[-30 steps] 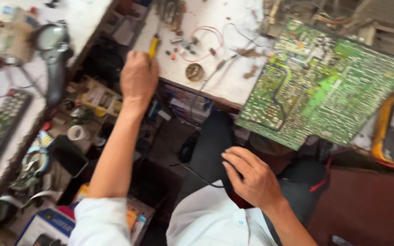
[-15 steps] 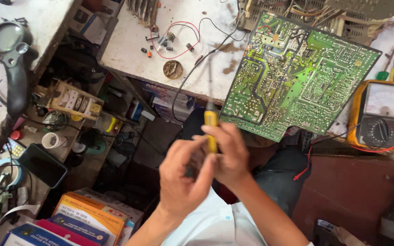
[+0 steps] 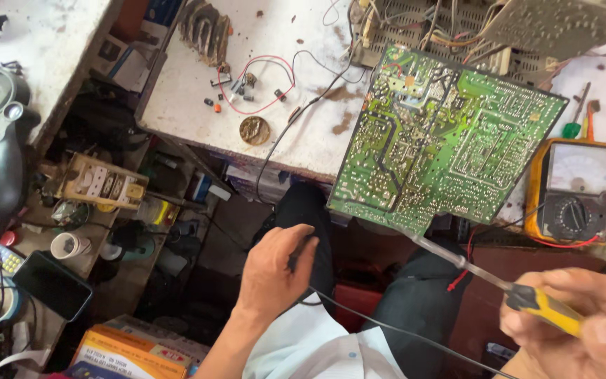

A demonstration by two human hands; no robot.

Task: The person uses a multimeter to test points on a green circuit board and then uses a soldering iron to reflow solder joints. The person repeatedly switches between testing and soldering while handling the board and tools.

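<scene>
circuit board (image 3: 443, 137) left of multimeter (image 3: 573, 189)

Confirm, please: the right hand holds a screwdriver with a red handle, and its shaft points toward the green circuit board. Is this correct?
Not quite. In the head view the screwdriver in the right hand has a yellow and black handle, not a red one. The rest holds: its shaft points toward the green circuit board.
</scene>
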